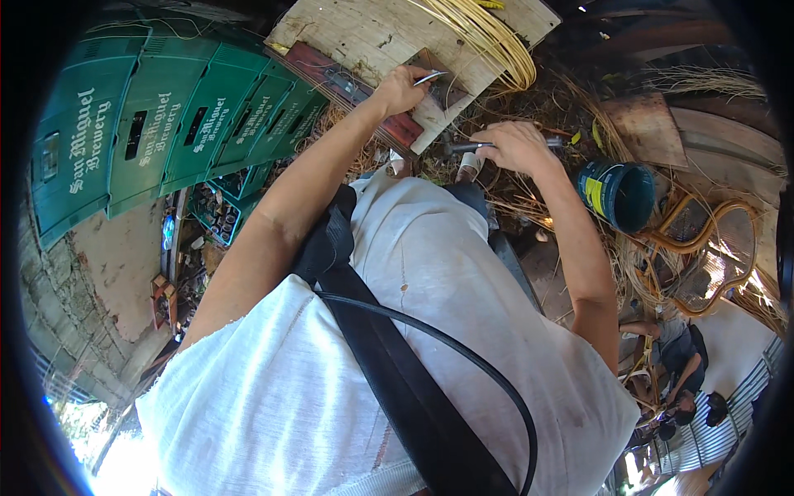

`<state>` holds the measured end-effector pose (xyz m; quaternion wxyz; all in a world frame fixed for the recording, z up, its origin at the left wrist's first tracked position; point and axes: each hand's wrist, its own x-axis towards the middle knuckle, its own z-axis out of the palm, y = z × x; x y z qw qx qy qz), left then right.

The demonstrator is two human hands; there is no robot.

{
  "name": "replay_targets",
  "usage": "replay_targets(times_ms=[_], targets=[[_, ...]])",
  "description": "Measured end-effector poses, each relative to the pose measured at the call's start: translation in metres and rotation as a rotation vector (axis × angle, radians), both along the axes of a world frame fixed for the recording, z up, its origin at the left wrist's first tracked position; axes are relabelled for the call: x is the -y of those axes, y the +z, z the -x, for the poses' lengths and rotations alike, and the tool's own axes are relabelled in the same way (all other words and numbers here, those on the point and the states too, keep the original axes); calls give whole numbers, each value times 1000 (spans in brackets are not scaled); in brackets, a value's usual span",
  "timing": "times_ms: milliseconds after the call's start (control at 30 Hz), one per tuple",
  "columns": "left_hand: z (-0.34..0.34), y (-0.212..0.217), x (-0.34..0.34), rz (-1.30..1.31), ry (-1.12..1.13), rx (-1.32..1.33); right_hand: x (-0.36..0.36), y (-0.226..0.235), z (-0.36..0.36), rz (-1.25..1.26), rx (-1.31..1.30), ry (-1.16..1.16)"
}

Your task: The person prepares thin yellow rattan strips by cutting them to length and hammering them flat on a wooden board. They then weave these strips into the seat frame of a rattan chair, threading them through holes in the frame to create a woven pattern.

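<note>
Hands busy at the wooden worktop [364,37] — left hand [403,89] fingers pinched on a thin metal strip [431,78], right hand [517,147] gripping a dark-handled tool [463,147]. Cutting or trimming seems in hand; next needs steady alignment.

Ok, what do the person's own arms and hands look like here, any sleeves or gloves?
Both arms are bare from the shoulder down, below a sleeveless white shirt with frayed armholes. The left hand and right hand wear no gloves; no rings or watch show. A black strap and thin black cable cross the shirt.
</note>
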<state>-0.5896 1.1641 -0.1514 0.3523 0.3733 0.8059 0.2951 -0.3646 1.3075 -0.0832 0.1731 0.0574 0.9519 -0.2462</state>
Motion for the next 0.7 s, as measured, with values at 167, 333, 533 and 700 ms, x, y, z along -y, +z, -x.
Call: replay_targets(times_ms=[167,333,533,700], targets=[[1,-8,0,-29,-2,-11,-13,16,18,12,178,58],[0,-7,-1,-17,-8,-14,-21,12,23,22,77,-2],[0,-7,1,-26,-6,3,-19,14,22,46,206,101],[0,-9,1,-34,2,6,-14,3,16,36,113,-16]])
